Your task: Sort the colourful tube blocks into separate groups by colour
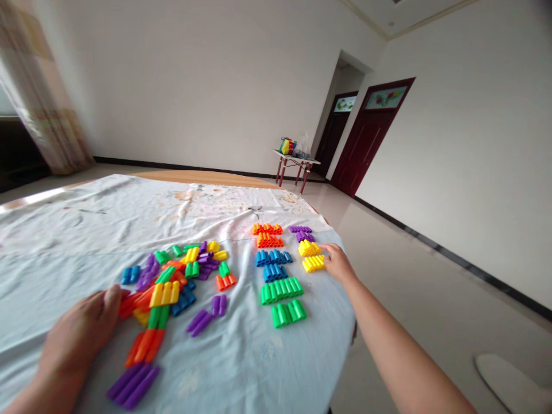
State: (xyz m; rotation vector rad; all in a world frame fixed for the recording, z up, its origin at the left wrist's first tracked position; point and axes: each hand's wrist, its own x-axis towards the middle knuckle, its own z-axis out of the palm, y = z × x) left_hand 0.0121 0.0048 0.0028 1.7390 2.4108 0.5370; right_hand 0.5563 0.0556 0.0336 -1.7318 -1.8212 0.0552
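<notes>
On the tablecloth lies a loose pile of colourful plastic tube-shaped building blocks (175, 270). My left hand (84, 325) is at the pile's left edge, fingers curled and closed against an orange tube block (137, 302). To the right stand joined blocks sorted by colour: orange rows (269, 241), blue rows (275, 272), green rows (282, 291) and purple rows (302, 233). My right hand (340, 264) is beside the yellow rows (313, 263), index finger stretched to the upper row and thumb by the lower one. Its other fingers are partly hidden.
The cloth-covered round table (241, 368) has its right edge close under my right forearm. Purple blocks (133, 386) lie near the front. A small side table (297, 158) with a colourful bag stands by the far wall, near a dark red door (366, 138).
</notes>
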